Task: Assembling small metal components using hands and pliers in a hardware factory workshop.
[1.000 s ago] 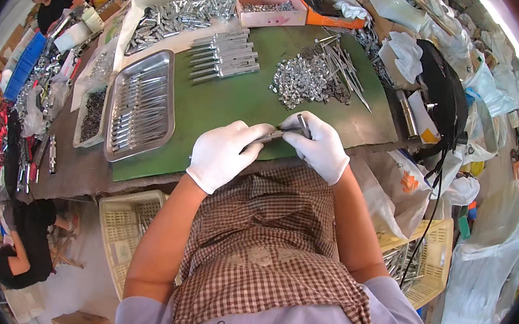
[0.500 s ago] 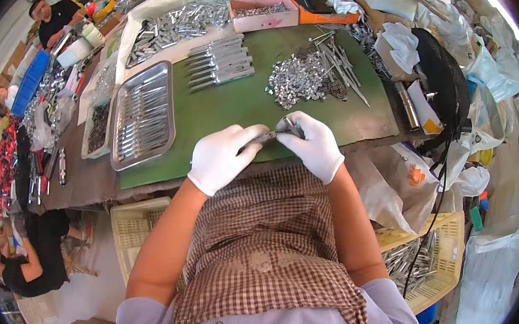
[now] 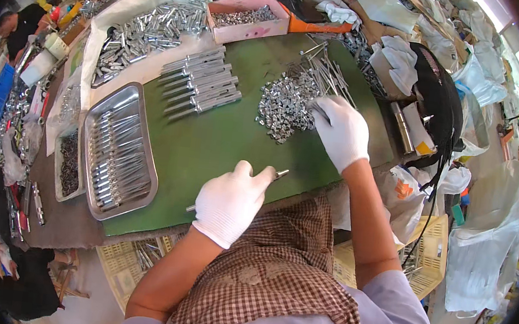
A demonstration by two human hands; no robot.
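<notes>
My left hand, in a white glove, is closed around a thin metal rod held low over the near part of the green mat. One end of the rod shows past the fingertips and the other past the wrist. My right hand, gloved too, has its fingers bent together at the right edge of a pile of small silvery metal pieces. Something dark shows at those fingertips, too small to name. Long thin metal rods lie just beyond that hand.
A row of metal rods with thicker sleeves lies on the mat's far left. Left of it stands a steel tray of similar parts. Behind are a pink box of small parts and heaped metal tubes. A metal cylinder stands right.
My hands were together over the mat's near edge. The right has moved away, forward and right to the pile; the left keeps the rod, slightly lower. The view has shifted a little.
</notes>
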